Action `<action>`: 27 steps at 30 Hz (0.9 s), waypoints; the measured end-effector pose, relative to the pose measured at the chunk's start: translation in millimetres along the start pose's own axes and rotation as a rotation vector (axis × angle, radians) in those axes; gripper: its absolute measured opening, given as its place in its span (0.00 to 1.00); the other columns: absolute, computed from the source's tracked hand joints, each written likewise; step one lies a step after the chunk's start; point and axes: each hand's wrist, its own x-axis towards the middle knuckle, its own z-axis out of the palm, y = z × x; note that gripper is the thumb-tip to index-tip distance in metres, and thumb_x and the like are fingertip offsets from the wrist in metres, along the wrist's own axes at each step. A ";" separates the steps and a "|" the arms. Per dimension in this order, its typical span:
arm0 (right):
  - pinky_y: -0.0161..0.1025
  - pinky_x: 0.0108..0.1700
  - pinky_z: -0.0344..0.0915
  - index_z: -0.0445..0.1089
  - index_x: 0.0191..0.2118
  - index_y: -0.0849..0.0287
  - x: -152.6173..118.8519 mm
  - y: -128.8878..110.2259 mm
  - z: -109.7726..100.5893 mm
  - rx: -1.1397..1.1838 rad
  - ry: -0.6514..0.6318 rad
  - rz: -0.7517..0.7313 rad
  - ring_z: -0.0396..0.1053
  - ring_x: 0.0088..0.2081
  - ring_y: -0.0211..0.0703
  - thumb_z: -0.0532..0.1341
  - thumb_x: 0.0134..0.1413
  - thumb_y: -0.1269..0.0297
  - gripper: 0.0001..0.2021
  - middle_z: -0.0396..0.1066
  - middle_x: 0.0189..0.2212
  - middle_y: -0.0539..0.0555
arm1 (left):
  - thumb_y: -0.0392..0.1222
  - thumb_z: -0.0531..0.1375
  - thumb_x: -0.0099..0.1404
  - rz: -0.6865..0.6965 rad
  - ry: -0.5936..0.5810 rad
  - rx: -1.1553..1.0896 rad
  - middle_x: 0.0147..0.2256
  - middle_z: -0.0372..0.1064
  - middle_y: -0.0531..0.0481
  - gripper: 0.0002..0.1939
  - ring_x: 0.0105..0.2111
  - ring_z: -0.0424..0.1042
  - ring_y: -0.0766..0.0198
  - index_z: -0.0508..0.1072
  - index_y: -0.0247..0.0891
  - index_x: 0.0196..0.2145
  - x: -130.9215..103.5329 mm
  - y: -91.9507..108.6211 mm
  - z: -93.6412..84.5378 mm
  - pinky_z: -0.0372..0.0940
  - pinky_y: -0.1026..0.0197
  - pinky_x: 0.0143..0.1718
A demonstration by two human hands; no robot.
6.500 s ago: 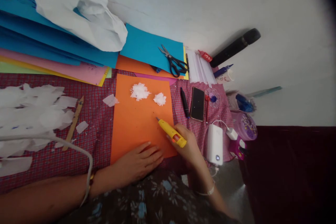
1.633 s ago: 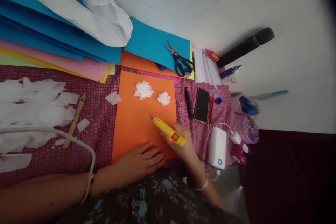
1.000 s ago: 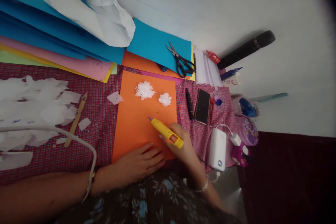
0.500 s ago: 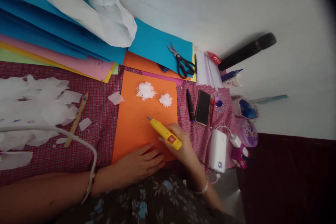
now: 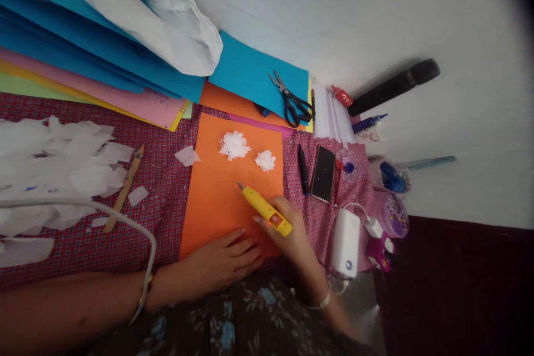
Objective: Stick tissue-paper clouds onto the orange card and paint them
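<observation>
My right hand (image 5: 288, 231) is wrapped round a yellow glue gun (image 5: 263, 208). Its metal tip points up and left over an orange paper sheet (image 5: 208, 200). A small reddish glow shows near the gun's back end. My left hand (image 5: 227, 258) lies flat on the sheet's lower edge, fingers stretched out and holding nothing. Towards the top of the sheet sit two white torn-paper clusters, a larger one (image 5: 234, 146) and a smaller one (image 5: 265, 161). A torn white scrap (image 5: 186, 156) overlaps the sheet's left edge.
At left lie torn white papers (image 5: 50, 161), a wooden ruler (image 5: 125, 192) and a grey cable (image 5: 133, 225). Scissors (image 5: 291, 100) rest on blue paper (image 5: 254, 69) at the back. On the right are a black marker (image 5: 302, 169), a phone (image 5: 323, 173) and a white power bank (image 5: 346, 242).
The whole view has shifted slightly. My right hand still holds the glue gun over the orange sheet, and my left hand stays flat.
</observation>
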 end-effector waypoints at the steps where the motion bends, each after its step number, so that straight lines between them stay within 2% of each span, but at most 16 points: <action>1: 0.35 0.32 0.62 0.65 0.33 0.55 0.0 -0.5 -0.8 0.026 -0.013 -0.008 0.68 0.31 0.40 0.65 0.54 0.58 0.09 0.70 0.29 0.50 | 0.41 0.56 0.70 0.000 -0.003 -0.001 0.51 0.71 0.49 0.18 0.52 0.66 0.59 0.68 0.40 0.56 0.0 0.0 -0.8 0.53 0.53 0.59; 4: 0.35 0.31 0.61 0.65 0.33 0.55 -1.1 1.1 -0.8 0.012 -0.031 -0.014 0.68 0.30 0.40 0.64 0.55 0.58 0.09 0.70 0.30 0.50 | 0.41 0.55 0.70 0.000 0.001 -0.006 0.52 0.72 0.50 0.17 0.52 0.66 0.59 0.68 0.40 0.56 -0.1 -0.3 -1.5 0.52 0.53 0.59; 11: 0.35 0.26 0.52 0.56 0.25 0.54 -2.5 3.7 -0.4 -0.150 0.042 0.026 0.59 0.22 0.37 0.66 0.51 0.56 0.17 0.58 0.20 0.45 | 0.40 0.55 0.70 0.002 -0.011 -0.012 0.53 0.71 0.49 0.18 0.53 0.65 0.59 0.67 0.39 0.56 -1.5 -0.2 1.5 0.53 0.52 0.60; 18: 0.35 0.31 0.59 0.64 0.32 0.56 3.2 0.4 0.2 -0.032 -0.029 0.049 0.66 0.28 0.39 0.64 0.54 0.57 0.11 0.67 0.28 0.49 | 0.42 0.54 0.71 -0.001 -0.027 -0.048 0.53 0.71 0.48 0.18 0.54 0.65 0.58 0.67 0.39 0.57 -1.7 -1.8 0.0 0.53 0.52 0.59; 27: 0.36 0.32 0.58 0.64 0.33 0.56 -0.7 -6.0 1.7 0.002 0.006 0.029 0.64 0.29 0.39 0.63 0.56 0.57 0.09 0.65 0.29 0.49 | 0.42 0.52 0.72 0.013 -0.029 -0.067 0.52 0.72 0.48 0.18 0.54 0.66 0.57 0.67 0.39 0.57 1.2 -4.1 -2.1 0.52 0.51 0.59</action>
